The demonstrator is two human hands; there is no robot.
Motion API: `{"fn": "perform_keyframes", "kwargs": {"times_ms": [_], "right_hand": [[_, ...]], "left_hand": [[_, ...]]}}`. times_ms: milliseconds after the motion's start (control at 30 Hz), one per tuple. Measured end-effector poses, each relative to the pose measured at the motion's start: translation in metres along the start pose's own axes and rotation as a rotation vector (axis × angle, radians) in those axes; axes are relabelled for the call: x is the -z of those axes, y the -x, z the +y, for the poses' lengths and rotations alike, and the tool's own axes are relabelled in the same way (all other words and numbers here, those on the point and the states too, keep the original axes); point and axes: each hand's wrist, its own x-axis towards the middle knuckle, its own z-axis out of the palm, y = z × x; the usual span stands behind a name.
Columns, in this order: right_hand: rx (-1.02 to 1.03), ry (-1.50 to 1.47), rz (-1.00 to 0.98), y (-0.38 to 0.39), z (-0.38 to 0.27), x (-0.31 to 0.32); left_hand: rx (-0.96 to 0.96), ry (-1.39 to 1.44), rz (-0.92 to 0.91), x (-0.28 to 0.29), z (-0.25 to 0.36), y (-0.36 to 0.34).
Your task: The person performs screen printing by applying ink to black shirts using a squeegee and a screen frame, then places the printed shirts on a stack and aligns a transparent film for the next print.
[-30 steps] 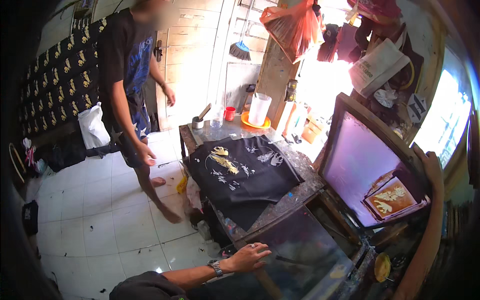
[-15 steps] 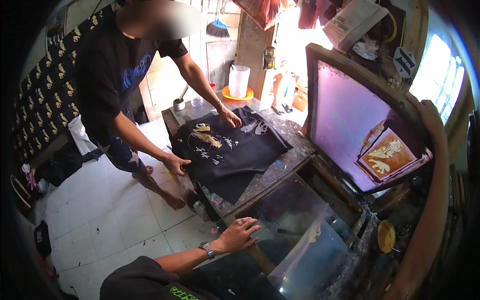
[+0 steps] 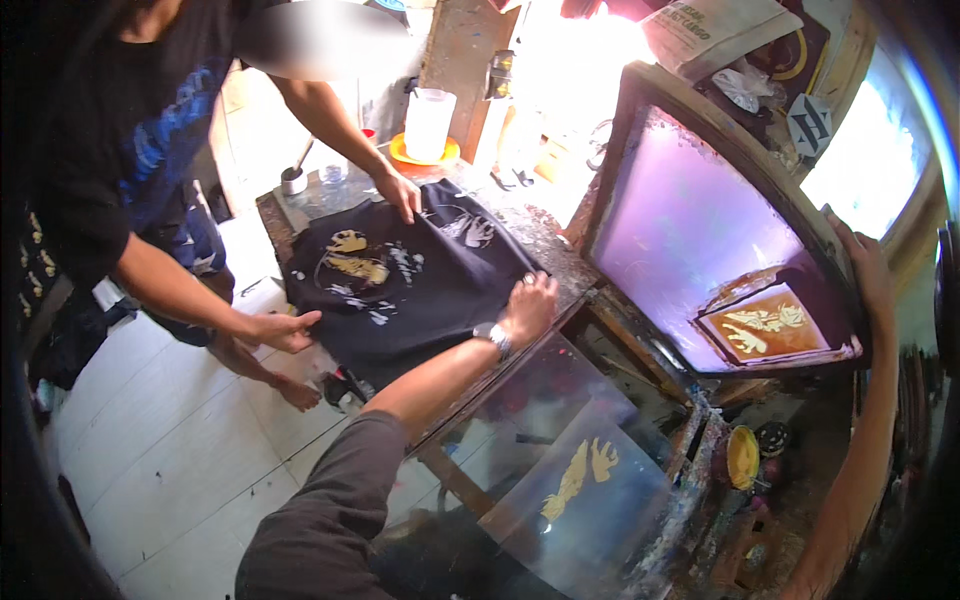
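While the black T-shirt (image 3: 400,290) lies flat on the printing table (image 3: 545,250), it already carries a gold and white design on its upper face, so the print itself appears done; to judge by the hands on the cloth, what is left is handling the shirt on or off the table.

The left hand (image 3: 528,308) rests palm down on the shirt's right edge, fingers spread lightly and pressed against the cloth, a watch (image 3: 492,336) on the wrist. The right hand (image 3: 868,270), well to the right of the shirt, grips the outer edge of the raised screen frame (image 3: 700,230), fingers curled over the wood and holding it tilted up. The mesh shows a gold stencil patch low on the frame.

A co-worker across the shirt has one hand (image 3: 400,192) flat on its far edge and the other (image 3: 285,328) pinching its near-left edge.

Beyond the shirt stand a white jug (image 3: 430,124) on an orange plate (image 3: 408,153) and a small pot (image 3: 293,180). Nearer than the shirt, a glass panel (image 3: 580,490) bears a gold smear. An open yellow ink tin (image 3: 742,456) sits below the frame.
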Motion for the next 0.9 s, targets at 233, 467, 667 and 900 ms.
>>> {"fn": "perform_keyframes", "kwargs": {"times_ms": [233, 467, 667, 900], "right_hand": [[0.032, -0.035, -0.004, -0.006, 0.028, 0.024], [0.066, -0.019, -0.029, -0.015, 0.018, 0.028], [0.724, 0.564, 0.351, -0.031, 0.085, 0.016], [0.177, 0.381, 0.139, -0.002, 0.015, 0.026]], "left_hand": [[0.299, -0.139, -0.176, -0.068, -0.033, -0.064], [0.731, 0.590, 0.162, -0.107, -0.138, -0.077], [0.875, 1.297, 0.603, -0.081, -0.298, -0.055], [0.452, 1.017, -0.179, 0.008, -0.060, -0.041]]}}
